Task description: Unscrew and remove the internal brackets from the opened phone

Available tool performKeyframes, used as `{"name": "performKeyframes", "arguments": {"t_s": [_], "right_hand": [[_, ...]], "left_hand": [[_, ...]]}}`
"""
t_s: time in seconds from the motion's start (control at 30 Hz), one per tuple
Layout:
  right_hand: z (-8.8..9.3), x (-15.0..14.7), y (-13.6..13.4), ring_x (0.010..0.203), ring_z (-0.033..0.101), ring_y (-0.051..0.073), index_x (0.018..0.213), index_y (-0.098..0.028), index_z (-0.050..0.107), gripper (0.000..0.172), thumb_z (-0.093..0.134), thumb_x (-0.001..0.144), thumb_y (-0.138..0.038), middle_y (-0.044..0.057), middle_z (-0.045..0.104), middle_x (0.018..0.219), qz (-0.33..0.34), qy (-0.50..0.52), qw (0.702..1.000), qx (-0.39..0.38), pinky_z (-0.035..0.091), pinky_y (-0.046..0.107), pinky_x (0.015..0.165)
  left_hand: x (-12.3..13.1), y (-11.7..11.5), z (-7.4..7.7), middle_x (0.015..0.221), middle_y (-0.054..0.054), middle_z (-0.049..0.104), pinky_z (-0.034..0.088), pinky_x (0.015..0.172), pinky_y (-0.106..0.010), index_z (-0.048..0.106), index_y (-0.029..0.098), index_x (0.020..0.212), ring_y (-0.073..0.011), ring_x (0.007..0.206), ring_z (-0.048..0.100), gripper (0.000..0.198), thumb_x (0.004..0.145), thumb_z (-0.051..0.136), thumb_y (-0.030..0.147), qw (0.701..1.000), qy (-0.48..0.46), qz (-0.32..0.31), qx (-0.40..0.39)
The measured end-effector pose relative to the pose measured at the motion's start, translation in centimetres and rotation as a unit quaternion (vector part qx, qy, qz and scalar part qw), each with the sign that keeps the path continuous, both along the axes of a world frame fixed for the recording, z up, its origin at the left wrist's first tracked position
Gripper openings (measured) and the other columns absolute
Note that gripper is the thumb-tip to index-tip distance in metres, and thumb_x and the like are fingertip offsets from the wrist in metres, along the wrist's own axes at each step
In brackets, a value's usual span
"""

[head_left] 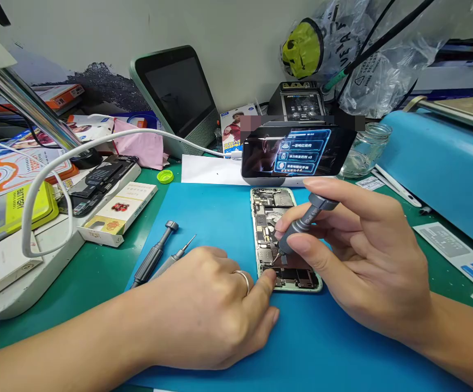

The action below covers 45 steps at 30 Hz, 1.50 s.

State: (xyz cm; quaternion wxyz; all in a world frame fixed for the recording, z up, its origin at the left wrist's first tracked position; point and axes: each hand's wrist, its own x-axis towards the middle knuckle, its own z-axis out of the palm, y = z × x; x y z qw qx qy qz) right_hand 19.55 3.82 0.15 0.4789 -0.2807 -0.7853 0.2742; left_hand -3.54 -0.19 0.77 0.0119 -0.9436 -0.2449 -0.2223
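An opened phone point(270, 218) with its back removed lies on a blue mat point(216, 218), its circuit boards showing. My right hand point(359, 256) is closed around a grey screwdriver point(308, 218), whose tip points down into the phone's lower half. My left hand point(207, 310) rests on the mat with its fingers curled and a ring on one finger. Its fingertips press against the phone's lower left corner. Two more screwdrivers point(157, 253) lie on the mat just beyond my left hand.
A lit phone point(293, 149) stands propped behind the opened one. A glass jar point(365, 147) and a blue machine point(444, 163) sit at right. Boxes, a dismantled phone point(97, 182), a white cable point(56, 179) and a small screen point(177, 92) crowd the left.
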Motion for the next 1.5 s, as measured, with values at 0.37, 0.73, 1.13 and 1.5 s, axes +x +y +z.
{"name": "performKeyframes", "arguments": {"t_s": [0.37,0.73,1.13,1.5], "right_hand": [[-0.3,0.1,0.0,0.103,0.079,0.016,0.16,-0.046,0.053,0.071,0.07,0.103,-0.007,0.0,0.07,0.14,0.015,-0.007,1.0,0.018,0.074,0.026,0.078],[-0.2,0.2,0.0,0.1,0.08,0.017,0.159,-0.044,0.053,0.071,0.07,0.102,-0.006,0.002,0.071,0.145,0.018,-0.011,1.0,0.019,0.074,0.028,0.073],[0.6,0.5,0.2,0.095,0.082,0.018,0.164,-0.03,0.048,0.068,0.068,0.103,-0.006,0.007,0.083,0.125,0.084,-0.096,0.981,0.149,0.074,0.031,0.088],[2.7,0.4,-0.4,0.081,0.081,0.017,0.123,-0.021,0.061,0.019,0.058,0.108,-0.01,0.006,0.084,0.095,0.09,-0.158,0.948,0.26,0.071,0.026,0.077]], "left_hand": [[0.0,0.1,0.0,0.064,0.0,0.066,0.046,0.042,-0.04,0.077,0.0,0.119,-0.0192,0.046,0.058,0.035,0.111,0.05,0.022,1.0,-0.004,-0.001,0.001],[0.1,0.0,0.0,0.063,0.001,0.066,0.047,0.042,-0.04,0.076,0.002,0.118,-0.0192,0.046,0.057,0.034,0.111,0.049,0.022,1.0,0.001,0.002,0.001],[0.1,0.0,-0.1,0.063,0.001,0.064,0.044,0.043,-0.041,0.074,0.011,0.1,-0.02,0.046,0.056,0.028,0.111,0.05,0.022,1.0,-0.001,-0.002,-0.011],[0.5,0.0,-0.4,0.061,0.001,0.062,0.034,0.045,-0.04,0.061,0.021,0.077,-0.0185,0.044,0.053,0.037,0.11,0.046,0.018,0.999,-0.009,0.0,0.037]]}}
